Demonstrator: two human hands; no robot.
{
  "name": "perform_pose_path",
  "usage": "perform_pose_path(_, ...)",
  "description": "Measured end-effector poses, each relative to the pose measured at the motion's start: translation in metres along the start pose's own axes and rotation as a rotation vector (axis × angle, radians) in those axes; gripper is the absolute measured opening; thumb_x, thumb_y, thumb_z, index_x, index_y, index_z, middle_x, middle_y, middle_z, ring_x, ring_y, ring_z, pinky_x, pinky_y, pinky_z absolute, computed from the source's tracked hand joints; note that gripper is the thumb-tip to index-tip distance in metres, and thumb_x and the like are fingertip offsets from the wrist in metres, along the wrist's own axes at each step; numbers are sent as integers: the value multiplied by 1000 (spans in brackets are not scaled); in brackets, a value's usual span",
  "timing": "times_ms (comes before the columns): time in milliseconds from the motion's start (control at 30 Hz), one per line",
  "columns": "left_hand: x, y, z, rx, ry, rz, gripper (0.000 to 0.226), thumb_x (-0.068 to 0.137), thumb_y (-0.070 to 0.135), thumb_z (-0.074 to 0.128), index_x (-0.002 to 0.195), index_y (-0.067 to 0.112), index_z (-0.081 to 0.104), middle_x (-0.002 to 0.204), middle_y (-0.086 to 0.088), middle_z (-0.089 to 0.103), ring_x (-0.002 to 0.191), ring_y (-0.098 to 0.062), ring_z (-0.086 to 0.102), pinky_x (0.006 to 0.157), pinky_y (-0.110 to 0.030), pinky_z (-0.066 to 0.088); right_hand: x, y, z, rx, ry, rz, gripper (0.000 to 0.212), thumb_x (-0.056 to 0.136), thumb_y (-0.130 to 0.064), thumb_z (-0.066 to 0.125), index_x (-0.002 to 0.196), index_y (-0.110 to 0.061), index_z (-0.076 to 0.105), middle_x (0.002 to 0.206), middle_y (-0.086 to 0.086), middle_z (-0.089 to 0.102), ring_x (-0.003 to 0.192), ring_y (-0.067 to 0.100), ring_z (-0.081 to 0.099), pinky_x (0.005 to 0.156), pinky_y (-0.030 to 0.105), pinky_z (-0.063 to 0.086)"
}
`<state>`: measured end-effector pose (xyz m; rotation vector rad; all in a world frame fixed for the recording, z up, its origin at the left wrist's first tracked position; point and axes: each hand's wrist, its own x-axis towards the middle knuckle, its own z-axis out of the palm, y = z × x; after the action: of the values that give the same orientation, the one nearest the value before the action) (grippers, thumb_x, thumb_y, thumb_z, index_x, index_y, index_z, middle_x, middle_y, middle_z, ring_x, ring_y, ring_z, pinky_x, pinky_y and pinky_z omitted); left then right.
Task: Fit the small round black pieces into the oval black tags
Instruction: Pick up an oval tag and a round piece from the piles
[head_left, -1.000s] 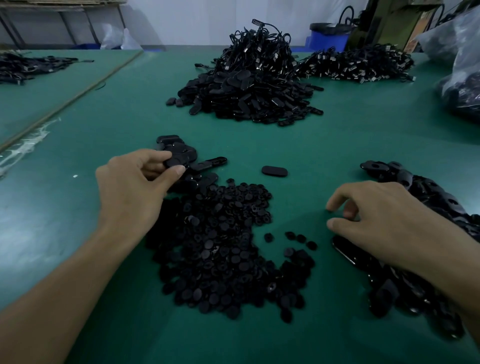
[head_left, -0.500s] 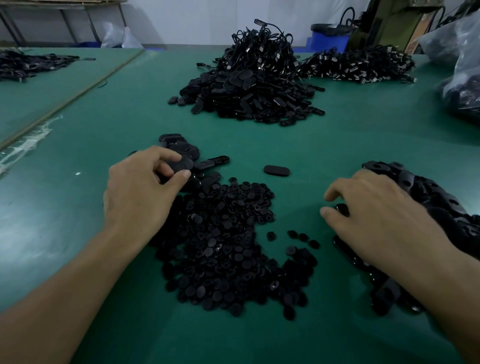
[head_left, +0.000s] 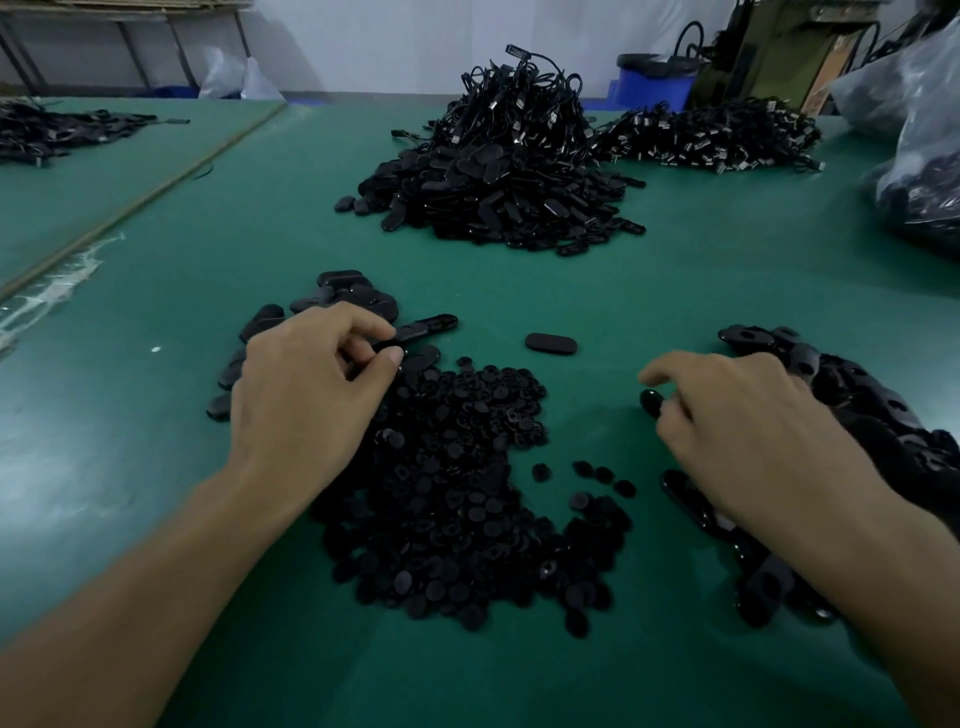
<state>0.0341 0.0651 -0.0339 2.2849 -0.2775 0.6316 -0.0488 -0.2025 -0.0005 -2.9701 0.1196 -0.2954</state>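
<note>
While your left hand (head_left: 306, 400) pinches an oval tag (head_left: 385, 344), your right hand (head_left: 743, 431) grips a second tag (head_left: 652, 402). Between them lie the round pieces (head_left: 457, 467).

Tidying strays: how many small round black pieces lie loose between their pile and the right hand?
4 small round black pieces: one beside their pile, three in a row toward the right hand; that hand may hide more.
</note>
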Motion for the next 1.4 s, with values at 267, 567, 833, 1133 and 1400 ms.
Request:
perform_pose_path(267,-19,40,3,-176,-62,218,12,89,31,75,96,22,75,76,17,67,70,-2,64,62,-12,48,4,-17,12,768,36,-89,35,89,-6,69,111,-34,69,76,-6,71,73,6,69,72,16,51)
perform_pose_path(567,-28,47,11,-422,-235,140,16,83,25,79,99,27,76,81,21,74,75,4,69,64,-8,47,2,-36,11,1387,-144,-13,11,98,-6,57,107,-12,58,87,8,78,80,20,75,65,20,55)
perform_pose_path(833,-26,46,13,-602,-236,97,11,83,25,76,92,31,75,79,12,72,70,-6,67,63,-14,50,1,-35,18,1262,-22,-58,14,90,-10,70,85,-22,66,76,-2,75,71,7,70,61,15,50)
perform_pose_path(1133,-23,43,15,-631,-211,38,8,84,26,74,89,32,72,79,9,75,70,-10,72,68,-23,58,-1,-28,18,811,50,-118,10,85,-26,76,84,-33,69,78,-19,71,70,3,66,63,10,46)
perform_pose_path(1400,-21,41,15,-605,-163,-16,14,87,17,74,95,29,74,80,9,76,73,-14,74,72,-32,61,0,-30,16,388,-161,-247,13,81,-45,74,86,-33,74,78,-16,61,81,1,56,75,27,47)
